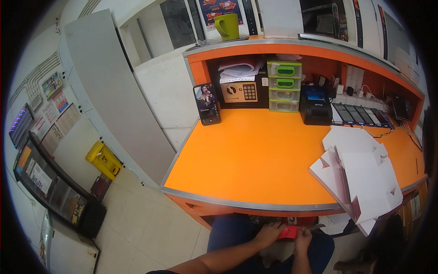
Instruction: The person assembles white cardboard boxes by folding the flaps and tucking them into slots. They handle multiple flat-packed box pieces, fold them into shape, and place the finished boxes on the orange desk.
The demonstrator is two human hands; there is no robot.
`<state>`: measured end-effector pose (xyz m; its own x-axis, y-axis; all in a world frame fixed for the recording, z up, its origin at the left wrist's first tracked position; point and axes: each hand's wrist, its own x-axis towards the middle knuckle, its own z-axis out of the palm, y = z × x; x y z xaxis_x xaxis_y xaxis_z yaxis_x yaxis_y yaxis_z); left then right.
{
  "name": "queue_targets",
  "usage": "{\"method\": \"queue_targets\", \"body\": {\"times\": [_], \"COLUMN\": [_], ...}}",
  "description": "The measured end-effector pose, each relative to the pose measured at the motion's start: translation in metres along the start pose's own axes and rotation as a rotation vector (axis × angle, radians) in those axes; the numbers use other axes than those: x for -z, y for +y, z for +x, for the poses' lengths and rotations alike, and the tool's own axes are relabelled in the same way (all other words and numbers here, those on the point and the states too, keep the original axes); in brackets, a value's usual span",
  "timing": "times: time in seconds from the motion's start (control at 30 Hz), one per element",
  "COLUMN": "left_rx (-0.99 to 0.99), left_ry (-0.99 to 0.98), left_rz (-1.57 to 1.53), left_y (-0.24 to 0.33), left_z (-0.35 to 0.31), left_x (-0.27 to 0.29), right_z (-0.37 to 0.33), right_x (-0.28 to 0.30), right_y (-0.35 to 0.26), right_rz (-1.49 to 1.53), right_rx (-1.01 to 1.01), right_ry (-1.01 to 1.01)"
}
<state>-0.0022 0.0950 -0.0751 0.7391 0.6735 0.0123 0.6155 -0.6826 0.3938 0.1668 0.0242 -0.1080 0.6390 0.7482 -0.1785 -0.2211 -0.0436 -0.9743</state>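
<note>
Below the near edge of the orange desk, over my lap, both hands are at a small red flat thing whose kind I cannot make out. My left hand lies at its left side, fingers closed on its edge. My right hand is closed in a pinch at its right side. A thin greyish curved thing shows just beyond my right hand; whether I hold it is unclear. Flat unfolded white cardboard boxes lie stacked at the desk's right, overhanging its near edge.
A phone stands upright at the desk's far left. Along the back are a safe, a clear drawer unit with green trim, a black receipt printer and cables. A green mug tops the shelf. A yellow bin stands left.
</note>
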Motion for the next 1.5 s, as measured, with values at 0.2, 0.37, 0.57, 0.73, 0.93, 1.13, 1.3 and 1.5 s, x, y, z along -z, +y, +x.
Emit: {"method": "queue_targets", "body": {"times": [0.2, 0.37, 0.57, 0.73, 0.93, 1.13, 1.3, 1.5], "left_rx": [0.008, -0.014, -0.042, -0.054, -0.053, -0.03, -0.077, -0.085], "left_ry": [0.195, 0.195, 0.239, 0.283, 0.302, 0.308, 0.385, 0.423], "left_rz": [-0.24, -0.299, -0.28, -0.209, -0.184, -0.225, -0.233, -0.235], "left_y": [0.004, 0.007, 0.001, 0.001, 0.004, 0.006, 0.009, 0.011], "left_z": [-0.001, 0.001, 0.0, 0.002, 0.002, 0.002, 0.002, 0.004], "left_x": [0.011, 0.02, 0.015, 0.004, 0.008, 0.013, 0.014, 0.015], "right_z": [-0.003, 0.002, -0.015, -0.007, -0.013, -0.015, -0.026, -0.023], "right_x": [-0.001, -0.001, -0.014, -0.006, -0.012, -0.019, -0.029, -0.025], "right_y": [-0.003, 0.005, -0.017, 0.01, 0.011, 0.012, -0.007, 0.008], "right_rz": [-0.197, -0.399, -0.494, -0.306, -0.089, -0.015, 0.018, -0.033], "right_rx": [0.145, 0.35, 0.33, 0.186, 0.041, -0.004, -0.064, -0.058], "right_ry": [-0.082, 0.009, 0.004, 0.008, -0.042, -0.064, -0.046, -0.164]}}
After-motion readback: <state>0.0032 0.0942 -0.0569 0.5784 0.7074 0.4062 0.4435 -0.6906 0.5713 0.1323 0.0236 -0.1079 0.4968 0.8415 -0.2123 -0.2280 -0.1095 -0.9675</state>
